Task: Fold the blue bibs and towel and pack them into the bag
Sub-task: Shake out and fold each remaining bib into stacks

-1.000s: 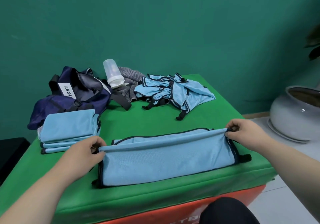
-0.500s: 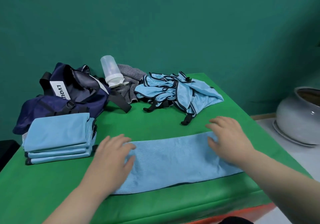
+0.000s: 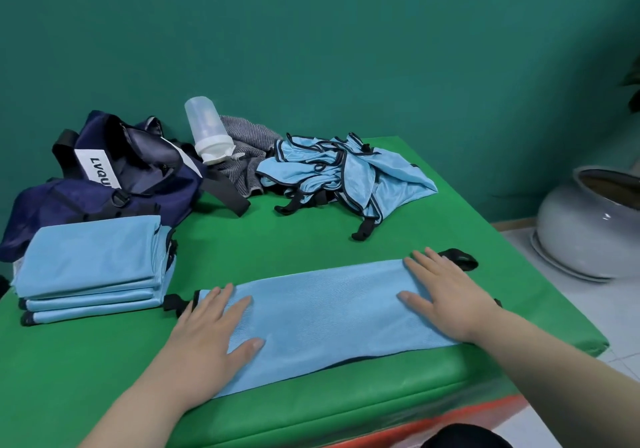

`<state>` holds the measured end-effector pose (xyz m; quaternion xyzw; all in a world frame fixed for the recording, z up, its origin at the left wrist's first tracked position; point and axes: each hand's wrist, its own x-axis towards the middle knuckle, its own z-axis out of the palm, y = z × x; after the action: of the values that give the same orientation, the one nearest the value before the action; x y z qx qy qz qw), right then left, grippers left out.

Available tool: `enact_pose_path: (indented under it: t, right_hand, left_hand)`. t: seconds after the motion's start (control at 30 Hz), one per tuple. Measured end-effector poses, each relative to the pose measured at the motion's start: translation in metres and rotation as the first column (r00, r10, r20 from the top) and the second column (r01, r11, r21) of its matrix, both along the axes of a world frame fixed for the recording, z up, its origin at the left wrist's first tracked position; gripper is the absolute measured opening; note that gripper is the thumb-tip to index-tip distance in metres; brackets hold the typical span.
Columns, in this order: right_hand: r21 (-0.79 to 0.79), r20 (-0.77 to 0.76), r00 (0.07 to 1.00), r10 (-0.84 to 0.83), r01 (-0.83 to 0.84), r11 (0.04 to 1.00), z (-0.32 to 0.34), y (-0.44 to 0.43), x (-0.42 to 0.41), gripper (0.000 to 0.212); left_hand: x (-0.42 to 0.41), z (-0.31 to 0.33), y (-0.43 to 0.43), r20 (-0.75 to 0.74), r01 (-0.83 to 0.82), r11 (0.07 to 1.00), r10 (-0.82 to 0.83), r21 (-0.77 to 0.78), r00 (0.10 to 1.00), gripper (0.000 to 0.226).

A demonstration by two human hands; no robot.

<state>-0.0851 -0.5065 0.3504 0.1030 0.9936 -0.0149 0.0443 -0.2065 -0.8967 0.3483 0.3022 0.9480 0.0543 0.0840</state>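
Now left hand [image 3: 207,338] and right hand [image 3: 448,297] lying flat, fingers straight, pressing a long soft blue bib [image 3: 325,312] near the smooth green bench's [image 3: 294,239] front edge, bare green showing behind it.

We see the folded bib [image 3: 329,312] as thin light-blue cloth with a fine mesh weave and matt black binding. The stack of folded bibs [image 3: 93,264] and the pile of unfolded bibs [image 3: 349,174] are the same cloth, with a faint sheen. The navy bag [image 3: 138,188] is smooth woven cloth with black webbing straps. The bottle [image 3: 206,125] is cloudy translucent plastic with a white plastic cap. The grey striped towel [image 3: 249,136] looks ribbed and rough. The green tabletop [image 3: 294,239] is smooth, slightly glossy padding. The pot [image 3: 575,236] is glossy glazed ceramic.
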Motion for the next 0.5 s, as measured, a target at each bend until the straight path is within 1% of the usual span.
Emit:
enact_pose_path:
  t: [0.13,0.23,0.3,0.4,0.5]
  right_hand:
    - [-0.017,-0.004,1.0,-0.012,0.012,1.0,-0.001,0.012,-0.002,0.102]
    - [-0.036,-0.01,1.0,-0.024,0.024,0.999,-0.002,0.019,-0.004,0.109]
    - [-0.028,-0.002,1.0,-0.025,0.025,0.999,-0.003,0.019,-0.004,0.109]
    - [-0.03,0.006,0.999,-0.039,0.04,0.999,-0.002,0.016,-0.004,0.105]
    - [0.004,0.02,0.999,-0.043,0.043,0.999,-0.001,0.014,-0.004,0.103]
  left_hand:
    - [-0.001,-0.005,-0.001,0.011,-0.017,0.998,0.016,0.061,1.0,0.121]
    - [-0.002,-0.007,-0.003,-0.001,-0.013,0.997,0.013,0.077,1.0,0.119]
    - [-0.001,-0.007,-0.006,-0.001,-0.015,0.996,0.015,0.089,1.0,0.117]
    - [-0.002,-0.004,-0.011,0.005,-0.028,0.999,0.028,0.04,1.0,0.119]
    - [-0.004,0.001,-0.015,0.026,-0.023,1.0,0.023,-0.004,0.999,0.122]
